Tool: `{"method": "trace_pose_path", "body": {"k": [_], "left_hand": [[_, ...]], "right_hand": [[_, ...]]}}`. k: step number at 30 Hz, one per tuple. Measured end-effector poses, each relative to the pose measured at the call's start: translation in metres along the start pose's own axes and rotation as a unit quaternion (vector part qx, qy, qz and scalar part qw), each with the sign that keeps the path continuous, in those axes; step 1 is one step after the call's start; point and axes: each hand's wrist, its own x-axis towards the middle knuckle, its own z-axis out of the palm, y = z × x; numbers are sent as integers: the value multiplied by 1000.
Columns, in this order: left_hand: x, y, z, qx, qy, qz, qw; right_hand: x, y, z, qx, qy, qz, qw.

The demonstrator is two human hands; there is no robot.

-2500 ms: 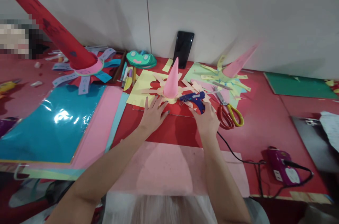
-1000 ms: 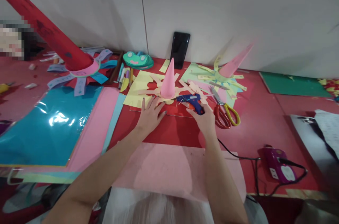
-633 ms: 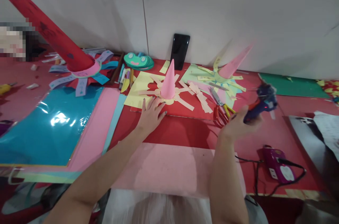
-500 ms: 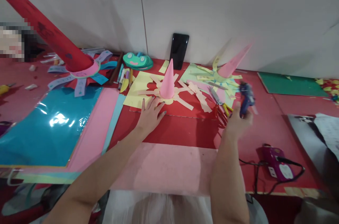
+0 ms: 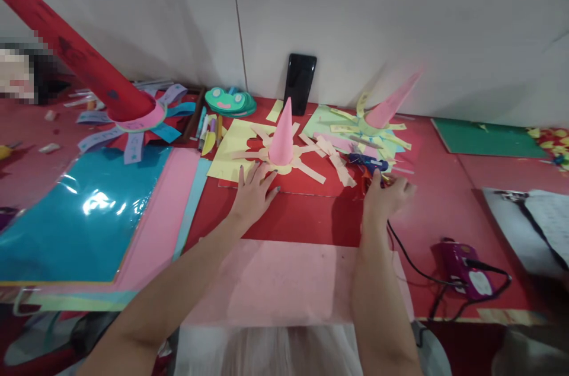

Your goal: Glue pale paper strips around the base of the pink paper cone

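Note:
A pink paper cone stands upright on a cream paper base with strips fanning out around it. My left hand lies with spread fingers at the front of that base, fingertips touching its edge. To the right, my right hand is closed around the handle of a blue glue gun. The gun lies low over the scissors, its nozzle pointing left toward loose cream paper strips. My fingers partly hide the handle and scissors.
A second pink cone with yellow strips leans behind the glue gun. A black phone rests against the wall. The gun's cord runs toward a purple power box. On the left are a long red cone and a shiny blue sheet.
My right hand has swung the glue gun left and down, from upright in the air to low over the scissors. My left hand and the cone have stayed put.

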Motion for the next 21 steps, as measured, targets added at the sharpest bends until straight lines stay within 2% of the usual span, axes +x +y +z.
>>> {"method": "trace_pose_path", "body": {"k": [2, 5, 8, 10, 15, 21], "left_hand": [[0, 0, 1, 0, -1, 0, 1000], [-1, -1, 3, 5, 2, 4, 1000], [-1, -2, 4, 14, 8, 5, 1000], [-1, -2, 4, 17, 8, 5, 1000], [-1, 0, 1, 16, 2, 3, 1000], [0, -1, 1, 5, 4, 1, 1000]], "right_hand": [[-9, -12, 2, 18, -22, -62, 998], [-29, -29, 9, 54, -142, -170, 974], [-43, -38, 13, 62, -202, -211, 954], [-43, -37, 12, 61, -202, -204, 956], [-25, -18, 5, 2, -138, -115, 984], [-28, -16, 9, -51, -168, -106, 979]]}}
